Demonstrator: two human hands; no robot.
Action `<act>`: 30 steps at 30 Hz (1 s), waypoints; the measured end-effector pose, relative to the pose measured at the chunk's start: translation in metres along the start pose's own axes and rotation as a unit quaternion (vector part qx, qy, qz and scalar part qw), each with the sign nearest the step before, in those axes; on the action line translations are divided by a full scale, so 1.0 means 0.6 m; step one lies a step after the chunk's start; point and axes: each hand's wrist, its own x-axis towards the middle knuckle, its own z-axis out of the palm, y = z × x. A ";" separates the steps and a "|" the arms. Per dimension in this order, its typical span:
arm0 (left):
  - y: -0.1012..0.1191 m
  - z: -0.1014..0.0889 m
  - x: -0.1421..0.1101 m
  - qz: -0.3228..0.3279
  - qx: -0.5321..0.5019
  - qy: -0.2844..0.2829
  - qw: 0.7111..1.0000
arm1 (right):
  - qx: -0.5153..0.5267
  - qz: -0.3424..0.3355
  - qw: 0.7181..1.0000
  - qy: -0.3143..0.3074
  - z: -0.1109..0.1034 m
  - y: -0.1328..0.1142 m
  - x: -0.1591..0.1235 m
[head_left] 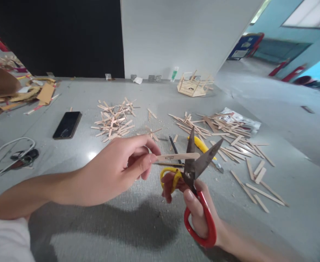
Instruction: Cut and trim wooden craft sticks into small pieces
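Note:
My left hand (116,171) pinches a flat wooden craft stick (178,157) between thumb and fingers and holds it level. The stick's free end lies between the spread blades of a pair of scissors (196,171). My right hand (195,207) grips the scissors through the handles, one red loop and one yellow loop. The blades point up and away from me. Both hands hover above a grey floor (138,218).
Heaps of loose wooden sticks lie at centre (113,122) and at right (225,134). A black phone (67,124) lies at left, a second pair of scissors (20,160) at far left. A stick-built frame (194,85) sits by the white wall. Cardboard scraps (26,94) lie upper left.

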 end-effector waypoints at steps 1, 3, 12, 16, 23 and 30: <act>0.000 0.001 0.000 0.000 0.004 0.000 1.000 | -0.003 0.000 1.000 0.000 0.000 0.000 0.000; -0.001 0.003 -0.001 -0.001 0.007 -0.004 1.000 | -0.012 0.004 1.000 -0.002 0.000 0.000 -0.001; -0.001 0.006 0.001 -0.016 -0.007 -0.021 1.000 | -0.033 0.005 0.999 -0.025 -0.002 0.003 -0.008; 0.000 0.007 0.000 -0.017 -0.004 -0.002 1.000 | -0.060 0.006 0.997 -0.041 -0.002 -0.004 -0.009; -0.008 0.016 0.001 -0.023 -0.009 -0.052 0.998 | -0.084 0.000 0.991 -0.105 0.001 -0.023 -0.008; -0.019 0.024 0.001 0.008 0.052 -0.019 0.998 | -0.081 0.006 0.992 -0.097 0.005 -0.031 -0.008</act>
